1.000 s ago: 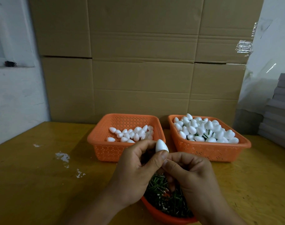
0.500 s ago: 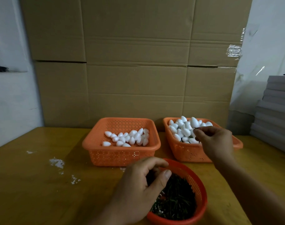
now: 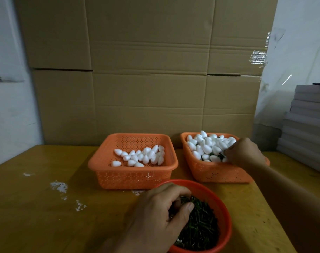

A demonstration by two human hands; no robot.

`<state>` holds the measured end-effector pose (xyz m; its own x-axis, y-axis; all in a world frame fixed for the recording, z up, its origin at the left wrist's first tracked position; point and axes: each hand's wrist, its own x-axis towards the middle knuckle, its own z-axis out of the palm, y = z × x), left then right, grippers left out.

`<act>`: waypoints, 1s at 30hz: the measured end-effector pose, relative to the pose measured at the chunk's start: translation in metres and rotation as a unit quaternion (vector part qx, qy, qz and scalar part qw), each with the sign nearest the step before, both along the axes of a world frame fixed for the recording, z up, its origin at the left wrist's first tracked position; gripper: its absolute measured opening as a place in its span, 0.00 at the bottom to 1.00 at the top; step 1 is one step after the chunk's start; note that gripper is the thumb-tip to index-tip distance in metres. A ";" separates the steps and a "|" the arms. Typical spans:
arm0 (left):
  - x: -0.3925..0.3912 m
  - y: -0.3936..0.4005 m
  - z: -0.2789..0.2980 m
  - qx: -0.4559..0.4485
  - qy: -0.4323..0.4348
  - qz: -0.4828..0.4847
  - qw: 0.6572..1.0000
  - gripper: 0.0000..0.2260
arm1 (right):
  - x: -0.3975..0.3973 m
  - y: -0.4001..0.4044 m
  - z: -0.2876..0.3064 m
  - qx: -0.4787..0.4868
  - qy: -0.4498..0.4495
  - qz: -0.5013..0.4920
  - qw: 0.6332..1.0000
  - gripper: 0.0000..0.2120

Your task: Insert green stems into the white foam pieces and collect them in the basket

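Stems (image 3: pixel 199 227): left hand (image 3: pixel 161 214) now pinches into bowl at 6 o'clock. Right hand (image 3: pixel 244 154), fingers curled (contents hidden), has reached basket (image 3: pixel 215 173) at 1 o'clock, likely depositing a finished piece.

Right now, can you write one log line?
left hand: picking green stems | right hand: in right basket | left basket: plain foam pieces

— Where does the view sit?
— On the person's head, facing forward and down over the yellow wooden table (image 3: pixel 37 207).
— How close?
— Close: the round red plastic bowl (image 3: pixel 223 207) lies at the near edge, cut by the frame; the wall of brown cardboard boxes (image 3: pixel 148 70) fills the far side.
— A second view?
— None, so no overlap.
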<state>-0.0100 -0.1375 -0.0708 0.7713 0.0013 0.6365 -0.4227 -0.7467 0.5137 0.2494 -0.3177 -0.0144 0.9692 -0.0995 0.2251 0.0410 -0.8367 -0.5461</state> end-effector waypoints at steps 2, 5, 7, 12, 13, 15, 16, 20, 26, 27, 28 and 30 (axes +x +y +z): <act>0.001 0.000 0.000 0.007 -0.004 -0.003 1.000 0.14 | 0.001 -0.001 -0.001 0.007 0.003 0.000 1.000 0.12; 0.001 0.000 0.000 0.011 -0.005 -0.003 1.000 0.13 | 0.004 -0.003 -0.001 0.026 -0.003 0.008 1.000 0.11; 0.001 0.000 -0.001 0.007 0.001 -0.007 1.000 0.12 | 0.006 -0.004 -0.001 0.042 0.003 0.006 0.999 0.12; 0.002 -0.001 0.000 0.005 0.014 -0.015 1.000 0.09 | 0.008 -0.007 -0.005 0.077 -0.010 0.004 0.997 0.09; 0.002 -0.001 0.000 0.003 0.016 -0.017 1.000 0.07 | 0.008 -0.008 -0.006 0.088 -0.021 0.005 0.996 0.09; 0.001 -0.002 0.001 0.004 0.017 -0.019 1.000 0.05 | 0.003 -0.010 -0.008 0.112 -0.047 0.008 0.993 0.11; 0.001 -0.002 0.001 0.005 0.018 -0.019 1.000 0.05 | -0.002 -0.011 -0.009 0.123 -0.063 0.011 0.990 0.12; 0.001 0.000 0.001 0.004 0.019 -0.020 1.000 0.05 | -0.027 -0.009 -0.010 0.184 -0.099 0.042 0.977 0.13; 0.001 0.001 -0.001 -0.004 0.010 -0.035 0.999 0.09 | -0.088 0.001 0.004 0.262 -0.104 0.128 0.951 0.14; 0.002 0.001 -0.001 -0.004 0.005 -0.032 0.999 0.10 | -0.100 0.003 0.004 0.285 -0.094 0.149 0.942 0.14; 0.002 0.001 -0.002 -0.005 0.001 -0.028 1.000 0.13 | -0.110 0.005 0.004 0.310 -0.074 0.166 0.933 0.16; 0.004 0.003 -0.003 -0.012 -0.003 -0.022 1.000 0.18 | -0.129 0.010 0.000 0.354 -0.020 0.194 0.915 0.18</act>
<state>-0.0056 -0.1349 -0.0739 0.7676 -0.0160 0.6407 -0.4569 -0.7148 0.5295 0.1207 -0.3076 -0.0141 0.9552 0.1153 0.2727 0.2909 -0.1929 -0.9371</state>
